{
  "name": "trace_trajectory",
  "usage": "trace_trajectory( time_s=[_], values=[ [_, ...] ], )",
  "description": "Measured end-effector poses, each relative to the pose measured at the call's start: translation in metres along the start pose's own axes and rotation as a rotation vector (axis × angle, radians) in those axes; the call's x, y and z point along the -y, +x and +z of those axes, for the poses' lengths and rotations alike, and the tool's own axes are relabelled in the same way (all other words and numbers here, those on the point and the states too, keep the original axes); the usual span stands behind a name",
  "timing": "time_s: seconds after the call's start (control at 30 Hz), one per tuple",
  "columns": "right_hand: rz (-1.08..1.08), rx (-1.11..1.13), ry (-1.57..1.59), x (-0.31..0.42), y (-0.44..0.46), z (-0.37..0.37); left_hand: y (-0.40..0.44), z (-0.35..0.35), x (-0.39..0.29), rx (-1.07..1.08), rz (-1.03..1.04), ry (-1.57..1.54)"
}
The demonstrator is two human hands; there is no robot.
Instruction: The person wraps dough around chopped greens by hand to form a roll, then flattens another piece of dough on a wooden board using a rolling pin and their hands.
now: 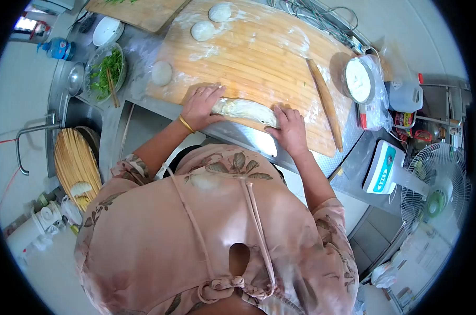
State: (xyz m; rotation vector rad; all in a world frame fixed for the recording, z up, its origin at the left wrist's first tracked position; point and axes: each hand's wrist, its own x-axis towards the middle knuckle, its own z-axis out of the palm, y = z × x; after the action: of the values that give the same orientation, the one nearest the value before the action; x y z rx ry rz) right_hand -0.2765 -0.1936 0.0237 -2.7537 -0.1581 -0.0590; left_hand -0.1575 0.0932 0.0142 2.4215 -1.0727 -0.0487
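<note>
A long pale roll of dough [244, 111] lies near the front edge of the floured wooden board [248, 58]. Its surface looks uneven, with a dark spot near the right end. My left hand [202, 106] grips the left end, fingers over the top and thumb along the near side; a gold bangle is on that wrist. At the other end, my right hand [290, 127] has its fingers and thumb closed about the dough. To the right, a tapered rolling pin [326, 105] rests on the board. Round dough pieces [202, 31] sit toward the back left.
Left of the board stands a bowl of chopped greens [105, 73] with chopsticks, beside a white bowl [108, 32]. A sink holds a woven tray [72, 152]. Rightward are a flour container [359, 79], a scale [383, 167] and a fan [436, 199]. Cables [322, 21] run behind.
</note>
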Motion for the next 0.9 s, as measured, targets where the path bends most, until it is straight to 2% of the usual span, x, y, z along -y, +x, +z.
trace_trajectory(
  time_s=[0.13, 0.23, 0.43, 0.5, 0.53, 0.7, 0.9],
  values=[
    [0.031, 0.115, 0.023, -0.005, 0.006, -0.003, -0.007, -0.011, 0.013, 0.035, -0.059, 0.084],
    [0.019, 0.121, 0.045, -0.006, 0.009, -0.003, -0.008, -0.013, 0.019, 0.146, -0.115, 0.006],
    [0.024, 0.131, 0.103, -0.002, 0.012, -0.01, 0.004, -0.016, 0.02, 0.243, -0.083, -0.07],
    [0.023, 0.146, 0.099, -0.004, 0.01, -0.009, 0.006, -0.012, 0.02, 0.18, -0.049, -0.097],
    [0.023, 0.14, 0.099, -0.005, 0.01, -0.009, 0.007, -0.01, 0.019, 0.149, -0.032, -0.111],
    [0.102, 0.115, 0.092, -0.021, -0.003, -0.019, 0.03, -0.001, 0.003, 0.263, -0.003, -0.149],
    [0.208, -0.042, 0.08, -0.06, -0.04, -0.028, 0.071, 0.03, -0.036, 0.276, 0.098, -0.158]
  ],
)
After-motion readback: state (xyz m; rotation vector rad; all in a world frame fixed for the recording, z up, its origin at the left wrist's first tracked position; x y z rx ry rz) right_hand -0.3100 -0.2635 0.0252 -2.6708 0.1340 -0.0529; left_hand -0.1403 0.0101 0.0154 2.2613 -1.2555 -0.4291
